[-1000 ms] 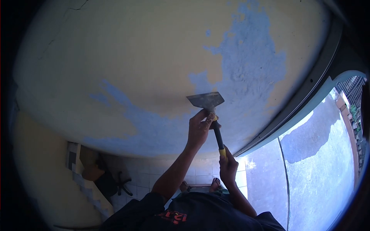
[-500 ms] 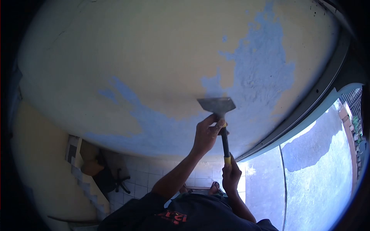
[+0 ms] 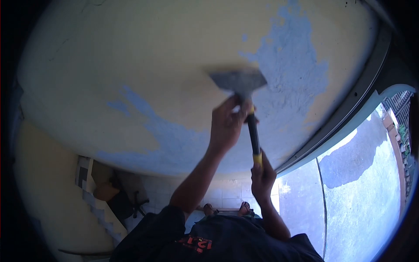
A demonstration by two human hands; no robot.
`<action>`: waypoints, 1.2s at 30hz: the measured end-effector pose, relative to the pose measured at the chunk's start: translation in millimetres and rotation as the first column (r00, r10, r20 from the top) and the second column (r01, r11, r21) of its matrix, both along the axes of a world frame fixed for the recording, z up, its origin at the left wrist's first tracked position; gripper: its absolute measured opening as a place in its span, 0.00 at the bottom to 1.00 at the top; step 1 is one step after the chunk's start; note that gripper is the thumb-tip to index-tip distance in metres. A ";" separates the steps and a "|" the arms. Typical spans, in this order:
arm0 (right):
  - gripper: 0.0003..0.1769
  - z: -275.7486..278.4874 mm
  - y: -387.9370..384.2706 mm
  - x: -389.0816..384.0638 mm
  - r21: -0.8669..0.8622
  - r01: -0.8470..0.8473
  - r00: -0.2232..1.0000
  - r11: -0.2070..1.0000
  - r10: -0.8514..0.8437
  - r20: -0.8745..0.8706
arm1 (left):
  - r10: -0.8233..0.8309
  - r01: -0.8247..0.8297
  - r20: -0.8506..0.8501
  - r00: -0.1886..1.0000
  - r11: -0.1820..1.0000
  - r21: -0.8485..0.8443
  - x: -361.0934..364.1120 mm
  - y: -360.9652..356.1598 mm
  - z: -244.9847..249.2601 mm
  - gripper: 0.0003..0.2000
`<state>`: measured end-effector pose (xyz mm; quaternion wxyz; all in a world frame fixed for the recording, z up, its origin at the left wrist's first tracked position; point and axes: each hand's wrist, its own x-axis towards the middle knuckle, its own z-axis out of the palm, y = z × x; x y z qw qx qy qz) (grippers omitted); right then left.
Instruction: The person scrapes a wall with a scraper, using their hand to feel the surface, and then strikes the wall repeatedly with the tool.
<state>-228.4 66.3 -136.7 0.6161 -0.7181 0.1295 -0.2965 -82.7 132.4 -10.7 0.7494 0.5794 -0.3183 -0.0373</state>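
A long-handled paint scraper (image 3: 252, 131) with a wide metal blade and a black-and-yellow handle is held up against the wall (image 3: 174, 83). My left hand (image 3: 227, 120) closes around its neck, just below the blade. Lower down, my right hand (image 3: 263, 178) wraps the yellow end of the handle. The blade lies over cream paint beside a bare bluish patch (image 3: 290, 65) with ragged edges; its upper edge is blurred. Another bluish strip (image 3: 168, 142) spreads along the lower wall toward the left.
A dark frame edge (image 3: 345, 120) borders the wall on the right, beyond which lies sunlit concrete paving (image 3: 349, 209). Stepped trim (image 3: 94, 207) and a black office chair (image 3: 120, 203) are at the lower left. My feet (image 3: 244, 208) stand below on something narrow above the tiled floor.
Both hands have moved upward with the scraper. Its blade has slid up the wall from the bluish area's lower edge, over the cream paint there.
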 end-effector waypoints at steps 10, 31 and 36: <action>0.24 -40.1 18.3 -25.8 0.201 -0.026 0.953 0.979 0.085 -0.292 | 0.009 0.022 -0.250 0.968 0.993 0.119 -1.2 9.9 -87.8 0.17; 0.25 -46.5 28.5 -38.1 0.251 -0.035 0.956 0.967 0.106 -0.274 | 0.018 0.025 -0.244 0.970 0.985 0.170 -4.2 14.6 -103.3 0.17; 0.25 -35.8 20.4 -29.2 0.192 -0.039 0.937 0.981 0.103 -0.333 | 0.010 0.017 -0.231 0.973 0.993 0.114 -4.0 11.7 -92.6 0.17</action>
